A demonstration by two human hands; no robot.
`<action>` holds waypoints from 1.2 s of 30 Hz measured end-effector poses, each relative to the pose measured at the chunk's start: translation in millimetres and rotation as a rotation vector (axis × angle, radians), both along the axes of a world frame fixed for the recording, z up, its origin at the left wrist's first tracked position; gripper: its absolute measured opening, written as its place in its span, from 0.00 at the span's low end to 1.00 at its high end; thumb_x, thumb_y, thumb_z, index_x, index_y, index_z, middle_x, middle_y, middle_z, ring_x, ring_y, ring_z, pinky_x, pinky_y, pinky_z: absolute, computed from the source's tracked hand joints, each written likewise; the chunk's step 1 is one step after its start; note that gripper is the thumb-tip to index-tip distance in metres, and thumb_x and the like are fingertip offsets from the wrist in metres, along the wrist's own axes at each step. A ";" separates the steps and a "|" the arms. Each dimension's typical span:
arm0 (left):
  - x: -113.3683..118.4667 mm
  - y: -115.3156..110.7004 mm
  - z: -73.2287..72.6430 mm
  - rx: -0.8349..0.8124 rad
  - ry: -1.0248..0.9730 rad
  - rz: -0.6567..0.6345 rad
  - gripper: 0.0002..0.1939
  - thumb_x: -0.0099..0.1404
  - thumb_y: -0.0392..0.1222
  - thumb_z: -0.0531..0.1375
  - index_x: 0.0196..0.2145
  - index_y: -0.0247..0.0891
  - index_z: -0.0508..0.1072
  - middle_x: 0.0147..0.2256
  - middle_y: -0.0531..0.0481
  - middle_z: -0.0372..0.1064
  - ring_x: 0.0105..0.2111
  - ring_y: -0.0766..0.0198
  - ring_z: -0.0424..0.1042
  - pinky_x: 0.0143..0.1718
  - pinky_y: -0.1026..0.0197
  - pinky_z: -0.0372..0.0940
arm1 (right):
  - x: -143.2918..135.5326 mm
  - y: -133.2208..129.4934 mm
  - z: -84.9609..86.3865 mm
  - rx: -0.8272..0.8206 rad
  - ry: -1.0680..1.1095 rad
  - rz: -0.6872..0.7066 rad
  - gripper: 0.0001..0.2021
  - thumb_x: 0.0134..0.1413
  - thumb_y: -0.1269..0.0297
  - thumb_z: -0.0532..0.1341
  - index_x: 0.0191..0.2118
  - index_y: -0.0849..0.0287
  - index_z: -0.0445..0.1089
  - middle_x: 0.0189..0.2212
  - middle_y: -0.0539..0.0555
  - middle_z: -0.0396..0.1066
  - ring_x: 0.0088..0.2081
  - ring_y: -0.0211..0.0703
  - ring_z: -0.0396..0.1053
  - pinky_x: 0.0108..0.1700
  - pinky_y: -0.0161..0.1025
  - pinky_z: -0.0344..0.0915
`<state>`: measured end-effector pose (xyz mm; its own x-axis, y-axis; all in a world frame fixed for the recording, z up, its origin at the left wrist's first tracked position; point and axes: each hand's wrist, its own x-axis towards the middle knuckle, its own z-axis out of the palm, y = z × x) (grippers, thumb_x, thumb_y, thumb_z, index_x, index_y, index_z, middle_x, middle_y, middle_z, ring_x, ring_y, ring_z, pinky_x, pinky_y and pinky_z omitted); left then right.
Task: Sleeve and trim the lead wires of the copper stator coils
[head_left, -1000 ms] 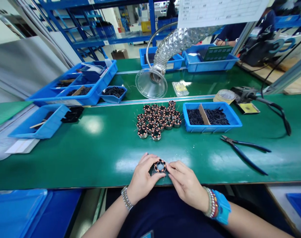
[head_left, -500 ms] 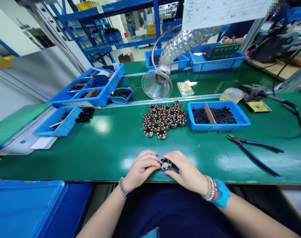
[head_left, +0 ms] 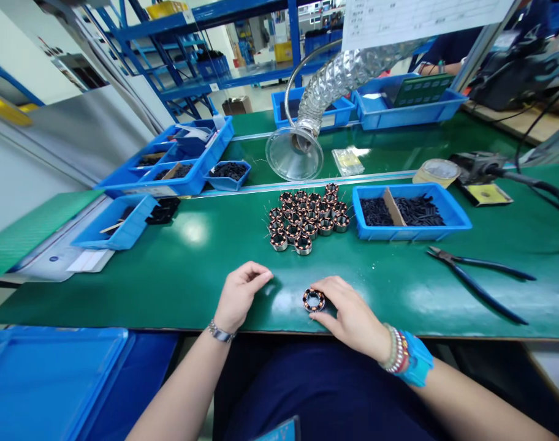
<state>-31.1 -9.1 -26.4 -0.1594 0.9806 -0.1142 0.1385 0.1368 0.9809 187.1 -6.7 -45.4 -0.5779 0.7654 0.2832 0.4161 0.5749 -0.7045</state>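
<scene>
My right hand [head_left: 348,309] grips a small motor stator [head_left: 313,300], a ring with copper windings, between thumb and fingers near the front edge of the green table. To its left, and apart from it, my left hand [head_left: 243,291] is closed in a pinch just above the table. Anything between those fingertips is too small to make out. Beyond both hands stands a cluster of several similar stators [head_left: 303,245] with thin wire ends sticking up.
Right of the cluster sits a divided blue bin [head_left: 412,231] of black pieces. Cutting pliers [head_left: 449,258] lie at the right. A fume extraction hood [head_left: 294,154] hangs behind the stators. Blue trays [head_left: 197,174] stand at the back left. A co-worker's arm [head_left: 445,68] shows behind.
My left hand has let go of the stator and moved left, its fingers now pinched. My right hand keeps hold of the stator. The view has shifted slightly.
</scene>
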 end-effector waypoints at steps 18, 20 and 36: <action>20.7 -4.1 17.2 -0.519 -0.306 -0.245 0.06 0.49 0.39 0.58 0.20 0.33 0.66 0.19 0.51 0.64 0.18 0.71 0.62 0.16 0.71 0.56 | -0.6 -0.4 -2.4 0.034 -0.019 -0.013 0.17 0.48 0.64 0.59 0.46 0.60 0.61 0.39 0.57 0.66 0.42 0.46 0.61 0.45 0.46 0.61; 21.4 -4.6 16.9 -0.515 -0.308 -0.232 0.06 0.48 0.39 0.58 0.20 0.32 0.66 0.18 0.51 0.64 0.18 0.71 0.62 0.17 0.70 0.56 | -0.6 -0.5 -2.4 0.035 -0.019 -0.014 0.17 0.48 0.64 0.59 0.46 0.59 0.61 0.39 0.57 0.66 0.42 0.46 0.61 0.45 0.46 0.61; 23.9 -17.0 17.9 -0.485 -0.161 -0.265 0.08 0.50 0.40 0.60 0.21 0.32 0.68 0.21 0.51 0.66 0.20 0.72 0.62 0.18 0.71 0.57 | -0.6 -1.5 -1.8 0.062 -0.032 -0.036 0.16 0.49 0.64 0.59 0.45 0.60 0.60 0.38 0.58 0.65 0.41 0.46 0.62 0.43 0.47 0.62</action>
<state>-7.2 -26.1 -8.5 0.1407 0.8143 -0.5632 0.0837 0.5570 0.8263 186.5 -8.2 -47.2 -0.5595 0.7674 0.3131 0.4589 0.6014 -0.6540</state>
